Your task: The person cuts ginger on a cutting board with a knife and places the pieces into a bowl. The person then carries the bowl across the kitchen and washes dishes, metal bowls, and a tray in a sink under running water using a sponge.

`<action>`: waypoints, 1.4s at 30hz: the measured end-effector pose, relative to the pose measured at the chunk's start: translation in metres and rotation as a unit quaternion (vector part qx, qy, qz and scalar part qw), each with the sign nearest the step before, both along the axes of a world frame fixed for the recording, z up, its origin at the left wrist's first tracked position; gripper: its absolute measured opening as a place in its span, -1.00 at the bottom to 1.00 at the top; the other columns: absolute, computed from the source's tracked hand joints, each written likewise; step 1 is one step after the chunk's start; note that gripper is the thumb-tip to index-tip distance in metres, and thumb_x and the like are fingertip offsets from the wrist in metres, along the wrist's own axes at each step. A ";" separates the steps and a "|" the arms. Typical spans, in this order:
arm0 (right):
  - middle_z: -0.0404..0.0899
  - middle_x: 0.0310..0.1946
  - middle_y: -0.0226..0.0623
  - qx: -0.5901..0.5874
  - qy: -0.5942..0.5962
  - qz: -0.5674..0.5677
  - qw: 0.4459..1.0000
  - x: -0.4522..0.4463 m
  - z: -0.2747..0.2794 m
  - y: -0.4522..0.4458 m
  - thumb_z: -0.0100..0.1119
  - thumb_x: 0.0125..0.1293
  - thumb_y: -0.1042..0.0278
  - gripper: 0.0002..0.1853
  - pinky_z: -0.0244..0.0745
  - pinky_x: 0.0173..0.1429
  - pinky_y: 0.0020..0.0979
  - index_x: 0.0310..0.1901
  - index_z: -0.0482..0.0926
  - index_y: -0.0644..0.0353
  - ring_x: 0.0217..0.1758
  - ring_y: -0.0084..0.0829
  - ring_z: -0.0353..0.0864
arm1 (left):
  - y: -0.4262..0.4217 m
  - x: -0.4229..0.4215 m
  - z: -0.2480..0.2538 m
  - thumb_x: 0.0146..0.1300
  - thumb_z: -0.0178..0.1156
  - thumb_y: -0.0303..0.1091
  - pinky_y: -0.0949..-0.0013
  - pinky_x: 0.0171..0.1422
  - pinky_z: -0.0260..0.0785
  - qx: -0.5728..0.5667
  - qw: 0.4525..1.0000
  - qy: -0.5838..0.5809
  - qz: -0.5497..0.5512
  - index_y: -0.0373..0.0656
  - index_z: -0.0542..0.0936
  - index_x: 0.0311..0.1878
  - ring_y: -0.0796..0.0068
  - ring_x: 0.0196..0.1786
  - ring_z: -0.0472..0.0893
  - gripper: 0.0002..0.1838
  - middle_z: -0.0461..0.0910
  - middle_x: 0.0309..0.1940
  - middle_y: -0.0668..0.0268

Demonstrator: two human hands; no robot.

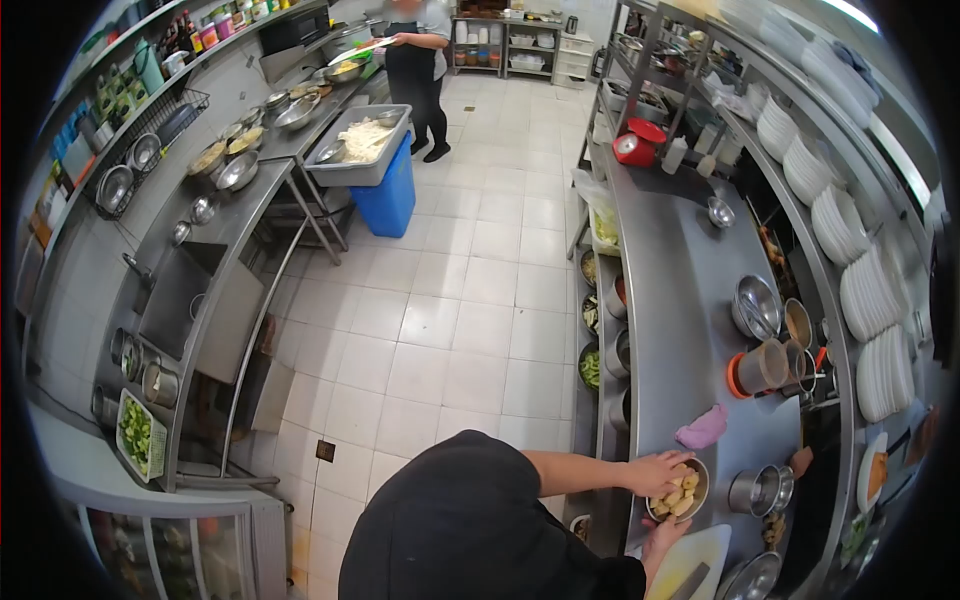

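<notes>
A round metal bowl (706,487) of pale yellow chunks, which look like cut potato (675,500), sits at the counter's near edge. My left hand (655,474) reaches over the bowl's rim, fingers stretched out and apart over the chunks. At the bowl's lower side, my right hand (661,538) grips the rim. Just below lies a pale cutting board (708,548) with a knife (691,581) on it, partly cut off by the frame. A pink cloth (702,427) rests on the counter above the bowl.
Metal pots (755,490) stand right of the bowl. Farther up the steel counter (670,300) are a mixing bowl (757,306), containers and a red scale (638,142). Stacked white plates (868,288) line the shelf. Across the aisle, another person (412,70) stands near a blue bin (385,200).
</notes>
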State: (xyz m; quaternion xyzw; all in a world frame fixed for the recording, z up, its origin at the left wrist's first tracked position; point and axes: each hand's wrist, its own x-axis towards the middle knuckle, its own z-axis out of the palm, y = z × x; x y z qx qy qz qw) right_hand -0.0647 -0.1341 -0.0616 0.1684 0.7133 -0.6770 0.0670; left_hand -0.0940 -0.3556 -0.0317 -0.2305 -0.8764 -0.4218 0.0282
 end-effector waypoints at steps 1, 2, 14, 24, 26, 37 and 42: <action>0.57 0.06 0.08 0.000 0.005 0.004 1.000 0.011 0.007 -0.020 -0.16 0.58 0.42 -0.50 0.70 -0.54 -0.28 0.47 0.06 0.10 -0.47 -0.09 0.74 | -0.022 0.012 -0.003 0.53 0.13 -0.07 -0.15 0.56 0.24 0.000 1.000 0.005 0.004 -0.06 0.32 0.58 -0.29 0.63 0.16 -0.36 -0.01 0.69 -0.05; 0.57 0.05 0.09 -0.025 -0.001 0.022 0.999 0.021 0.013 -0.042 -0.15 0.58 0.43 -0.53 0.71 -0.55 -0.29 0.44 0.08 0.13 -0.47 -0.10 0.75 | -0.050 0.027 -0.009 0.53 0.11 -0.09 -0.12 0.54 0.29 0.052 0.996 0.019 0.069 -0.10 0.36 0.52 -0.30 0.55 0.26 -0.41 0.11 0.62 -0.09; 0.58 -0.03 0.11 -0.101 0.006 0.230 0.968 0.194 -0.009 -0.268 -0.20 0.53 0.53 -0.64 0.70 -0.64 -0.24 0.31 0.19 0.23 -0.49 -0.08 0.75 | -0.440 0.388 -0.085 0.58 0.01 0.07 -0.06 0.08 0.52 0.074 0.836 -0.139 0.525 -0.31 0.73 -0.20 -0.12 -0.07 0.74 -0.42 0.74 -0.23 -0.14; 0.52 0.08 0.08 -0.059 -0.030 0.427 0.902 0.342 0.011 -0.481 -0.20 0.45 0.56 -0.62 0.77 -0.57 -0.17 0.28 0.20 0.24 -0.31 -0.10 0.76 | -0.657 0.613 -0.082 0.56 0.07 0.16 0.24 -0.11 0.55 0.227 0.646 -0.079 0.725 -0.24 0.78 -0.33 0.34 -0.32 0.74 -0.37 0.75 -0.47 0.14; 0.52 0.08 0.08 -0.049 -0.028 0.448 0.892 0.365 0.017 -0.542 -0.19 0.45 0.55 -0.62 0.76 -0.56 -0.18 0.27 0.20 0.25 -0.31 -0.11 0.76 | -0.745 0.683 -0.087 0.55 0.11 0.11 0.26 -0.19 0.51 0.248 0.565 -0.003 0.787 -0.24 0.75 -0.39 0.41 -0.39 0.70 -0.40 0.73 -0.51 0.19; 0.57 0.15 -0.12 -0.038 -0.023 0.688 0.725 0.491 0.017 -0.962 -0.06 0.59 0.45 -0.57 0.55 0.13 -0.43 0.41 0.24 0.34 0.12 -0.46 0.61 | -1.168 1.161 -0.060 0.56 0.18 -0.17 0.29 -0.18 0.54 0.214 0.213 0.231 0.925 -0.30 0.72 -0.16 0.50 -0.31 0.73 -0.66 0.78 -0.36 0.19; 0.58 0.15 -0.23 0.001 0.031 0.768 0.640 0.570 0.061 -1.071 -0.02 0.61 0.48 -0.58 0.53 0.12 -0.49 0.42 0.29 0.31 0.04 -0.55 0.58 | -1.263 1.249 -0.043 0.55 0.16 0.05 0.19 0.14 0.52 0.020 0.112 0.349 0.930 -0.23 0.72 0.01 0.33 0.07 0.71 -0.53 0.76 0.00 0.12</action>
